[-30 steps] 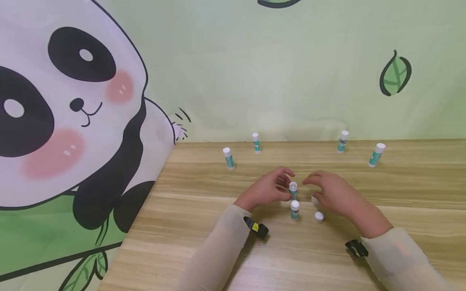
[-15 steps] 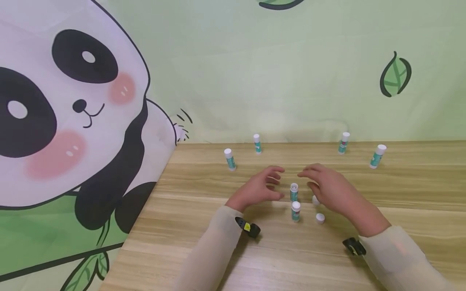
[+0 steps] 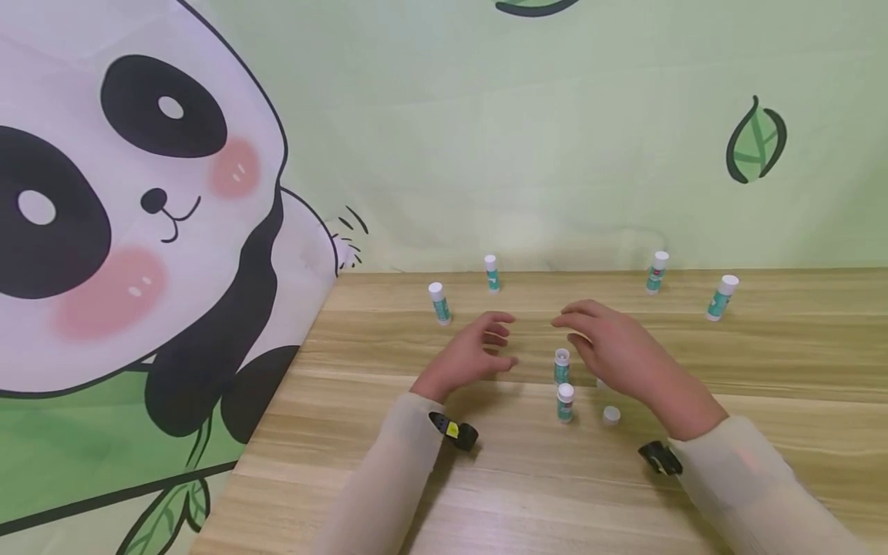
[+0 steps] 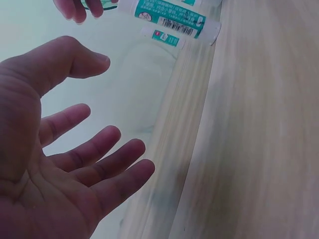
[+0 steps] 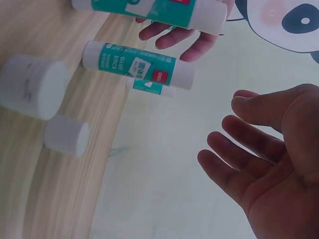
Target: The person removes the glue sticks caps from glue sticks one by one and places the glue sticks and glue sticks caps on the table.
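Note:
Two teal-and-white glue sticks stand upright between the hands in the head view: a rear glue stick (image 3: 562,368) with an open, hollow-looking top, and a front glue stick (image 3: 565,404). My left hand (image 3: 468,356) is held left of them, fingers spread and slightly bent, palm bare in the left wrist view. My right hand (image 3: 620,358) hovers right of and behind the rear stick, holding nothing, its fingers loosely bent. Below it lie two white caps; the front cap (image 3: 611,416) shows fully, the other cap (image 5: 67,135) is mostly hidden by the hand in the head view.
Farther back on the wooden table (image 3: 361,370) stand capped glue sticks: two at the left, a nearer one (image 3: 439,304) and a farther one (image 3: 492,274), and two at the right, one (image 3: 657,273) near the wall and one (image 3: 722,298) outermost. A panda-print backdrop (image 3: 486,154) rises behind.
My left hand has let go of the rear glue stick and drawn away to the left. The right hand has shifted slightly left and up. The glue sticks and caps stay in place.

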`<move>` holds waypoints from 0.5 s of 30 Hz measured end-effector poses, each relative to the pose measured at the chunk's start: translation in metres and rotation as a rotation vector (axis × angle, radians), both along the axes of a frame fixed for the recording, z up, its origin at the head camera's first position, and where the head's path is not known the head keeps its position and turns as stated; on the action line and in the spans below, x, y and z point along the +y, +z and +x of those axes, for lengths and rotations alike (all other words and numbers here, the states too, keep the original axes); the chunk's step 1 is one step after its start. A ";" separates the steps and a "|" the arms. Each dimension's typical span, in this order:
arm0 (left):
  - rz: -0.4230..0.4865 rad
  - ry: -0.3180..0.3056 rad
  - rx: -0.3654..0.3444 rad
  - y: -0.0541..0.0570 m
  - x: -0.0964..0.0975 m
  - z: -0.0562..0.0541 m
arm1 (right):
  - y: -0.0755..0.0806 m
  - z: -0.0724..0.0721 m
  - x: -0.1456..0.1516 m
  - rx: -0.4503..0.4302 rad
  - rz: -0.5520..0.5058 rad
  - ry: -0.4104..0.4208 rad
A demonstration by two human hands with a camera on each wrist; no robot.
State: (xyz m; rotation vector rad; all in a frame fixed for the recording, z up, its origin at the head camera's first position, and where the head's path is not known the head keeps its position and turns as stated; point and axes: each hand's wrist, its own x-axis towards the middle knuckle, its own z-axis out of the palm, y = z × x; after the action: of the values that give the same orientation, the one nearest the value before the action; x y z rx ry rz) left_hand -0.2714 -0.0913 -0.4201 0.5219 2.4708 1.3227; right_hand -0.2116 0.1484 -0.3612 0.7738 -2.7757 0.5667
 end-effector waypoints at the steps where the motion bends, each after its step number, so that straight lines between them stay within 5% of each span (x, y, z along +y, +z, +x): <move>1: -0.005 0.008 0.002 0.000 -0.001 0.000 | 0.001 0.000 -0.001 -0.005 0.000 -0.001; 15: -0.001 0.080 0.018 -0.001 -0.018 -0.001 | 0.004 -0.005 -0.015 0.036 -0.018 0.028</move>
State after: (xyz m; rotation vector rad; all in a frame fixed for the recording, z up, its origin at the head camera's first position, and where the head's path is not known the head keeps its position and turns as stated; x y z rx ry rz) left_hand -0.2725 -0.1089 -0.4214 0.4410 2.5317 1.3523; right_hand -0.2164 0.1331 -0.3574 0.8124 -2.7279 0.5760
